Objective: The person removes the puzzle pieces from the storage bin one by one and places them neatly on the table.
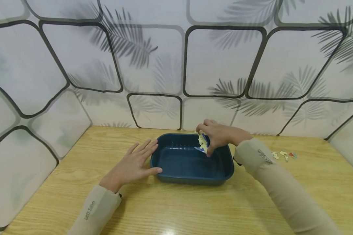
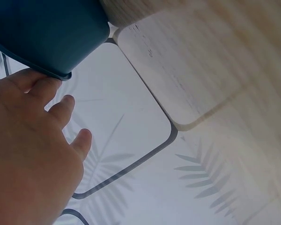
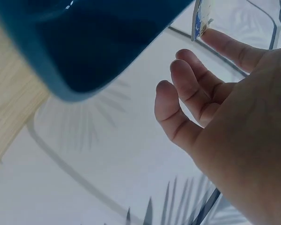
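Note:
A dark blue plastic basin (image 1: pixel 191 180) stands on the wooden table. Over its back right part, my right hand (image 1: pixel 219 134) pinches a flat, irregularly cut piece (image 1: pixel 203 142), pale yellow with blue edges, between thumb and fingers. In the right wrist view, one fingertip meets the edge of that piece (image 3: pixel 200 19), while the other fingers bend loosely beside it. My left hand (image 1: pixel 133 167) rests at the basin's left end with fingers spread, touching its rim. The left wrist view has those fingertips against the rim of the basin (image 2: pixel 47 33); the thumb is hidden there.
To the right, beyond my right sleeve, several small cut pieces (image 1: pixel 283 155), yellowish and red, lie on the table (image 1: pixel 176 209). A pale wall covering (image 1: pixel 156 111) with dark outlines and leaf prints rises behind the table and at both sides.

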`<act>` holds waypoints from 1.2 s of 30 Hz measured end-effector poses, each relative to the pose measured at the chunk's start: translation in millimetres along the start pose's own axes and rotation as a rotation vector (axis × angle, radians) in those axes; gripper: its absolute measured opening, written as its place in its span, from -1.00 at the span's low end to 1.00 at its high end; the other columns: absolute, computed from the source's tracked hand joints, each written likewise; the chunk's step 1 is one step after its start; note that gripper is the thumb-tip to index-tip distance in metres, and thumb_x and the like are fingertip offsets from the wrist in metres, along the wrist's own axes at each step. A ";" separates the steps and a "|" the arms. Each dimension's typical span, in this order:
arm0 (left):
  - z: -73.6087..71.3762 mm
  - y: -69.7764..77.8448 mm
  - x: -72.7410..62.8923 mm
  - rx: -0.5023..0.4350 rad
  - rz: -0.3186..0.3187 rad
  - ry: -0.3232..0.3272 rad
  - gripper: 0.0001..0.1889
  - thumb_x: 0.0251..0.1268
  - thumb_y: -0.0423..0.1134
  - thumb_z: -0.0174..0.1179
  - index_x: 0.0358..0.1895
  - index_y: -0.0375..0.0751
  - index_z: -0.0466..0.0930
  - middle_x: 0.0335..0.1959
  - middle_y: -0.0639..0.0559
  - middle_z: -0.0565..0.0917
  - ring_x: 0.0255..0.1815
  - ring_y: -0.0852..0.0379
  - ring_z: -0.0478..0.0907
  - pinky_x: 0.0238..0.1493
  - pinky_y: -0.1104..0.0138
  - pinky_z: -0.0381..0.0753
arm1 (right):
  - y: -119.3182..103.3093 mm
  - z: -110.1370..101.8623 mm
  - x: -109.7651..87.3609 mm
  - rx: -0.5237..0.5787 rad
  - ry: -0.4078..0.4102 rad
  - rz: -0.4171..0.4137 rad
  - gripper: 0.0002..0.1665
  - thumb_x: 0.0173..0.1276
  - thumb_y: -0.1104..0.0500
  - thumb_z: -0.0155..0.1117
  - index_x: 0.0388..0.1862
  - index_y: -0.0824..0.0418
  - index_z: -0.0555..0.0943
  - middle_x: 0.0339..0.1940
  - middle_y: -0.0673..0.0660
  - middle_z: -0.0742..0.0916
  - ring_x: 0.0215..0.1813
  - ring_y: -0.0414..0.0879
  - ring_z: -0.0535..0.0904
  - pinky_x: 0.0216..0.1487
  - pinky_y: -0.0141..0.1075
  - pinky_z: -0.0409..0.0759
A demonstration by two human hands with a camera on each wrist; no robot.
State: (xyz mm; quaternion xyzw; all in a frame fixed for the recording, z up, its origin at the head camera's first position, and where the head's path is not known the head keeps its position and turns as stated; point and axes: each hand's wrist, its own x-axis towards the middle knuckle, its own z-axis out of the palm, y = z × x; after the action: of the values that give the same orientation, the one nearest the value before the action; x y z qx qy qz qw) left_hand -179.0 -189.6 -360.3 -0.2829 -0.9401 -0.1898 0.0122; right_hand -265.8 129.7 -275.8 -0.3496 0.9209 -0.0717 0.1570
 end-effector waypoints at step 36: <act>1.5 0.8 0.1 0.011 -0.003 0.005 -0.04 0.39 0.34 0.08 0.58 -0.36 0.13 0.63 -0.12 0.08 0.64 -0.13 -0.08 0.54 -0.17 -0.18 | 68.4 2.0 -66.7 0.064 0.106 0.088 -0.02 -0.08 0.10 0.70 0.24 0.47 0.41 0.13 0.34 0.51 0.23 0.35 0.35 0.14 0.26 0.43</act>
State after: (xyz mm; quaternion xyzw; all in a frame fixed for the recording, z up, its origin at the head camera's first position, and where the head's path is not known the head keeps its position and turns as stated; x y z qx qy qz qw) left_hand -178.6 -188.3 -361.4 -0.2811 -0.9414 -0.1855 0.0157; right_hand -260.6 225.0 -278.2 -0.2994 0.9395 -0.1125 0.1223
